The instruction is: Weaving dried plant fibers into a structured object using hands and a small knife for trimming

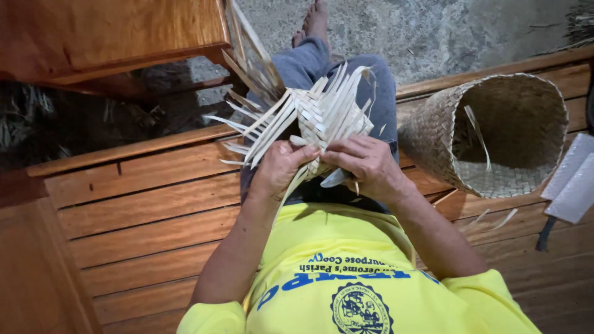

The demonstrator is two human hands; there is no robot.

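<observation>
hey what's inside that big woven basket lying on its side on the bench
Inside the woven basket, a loose pale strip hangs across the opening, and the woven bottom shows. The deep interior is in shadow, so anything there cannot be made out.

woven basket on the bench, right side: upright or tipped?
Tipped. The woven basket lies on its side on the wooden bench, its open mouth facing the camera, the inner weave visible.

hands: 2 | woven pieces in hand: 1 | finished baskets: 1 | knives: 1

The weaving was pale straw in a checked plait; the basket tan; the shirt yellow.
</observation>
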